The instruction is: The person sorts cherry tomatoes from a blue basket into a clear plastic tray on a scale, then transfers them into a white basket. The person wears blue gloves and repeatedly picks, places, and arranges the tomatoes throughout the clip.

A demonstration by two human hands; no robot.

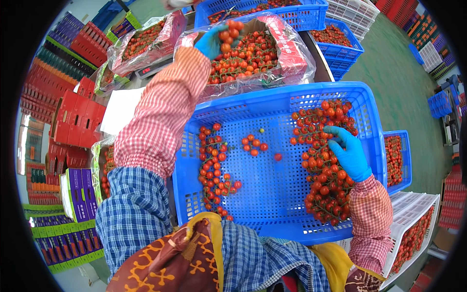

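Note:
A blue glove covers my left hand (211,42), which holds a cluster of cherry tomatoes (230,33) above a red cardboard box (288,47) lined with clear plastic. Vine cherry tomatoes (242,60) fill much of that box. My right hand (348,153), also in a blue glove, touches the pile of vine tomatoes (323,157) at the right of a large blue plastic crate (277,93); its thumb and fingertips are slightly apart. More tomato clusters (215,168) lie along the crate's left side. A small bunch (254,145) and a loose tomato (278,157) lie between them.
Behind stand another blue crate of tomatoes (313,18) with scissors (230,11) in it, and a second plastic-lined box (175,31) by a digital scale (146,71). White crates (419,204) stand at the lower right. Red cartons (78,120) are stacked at the left.

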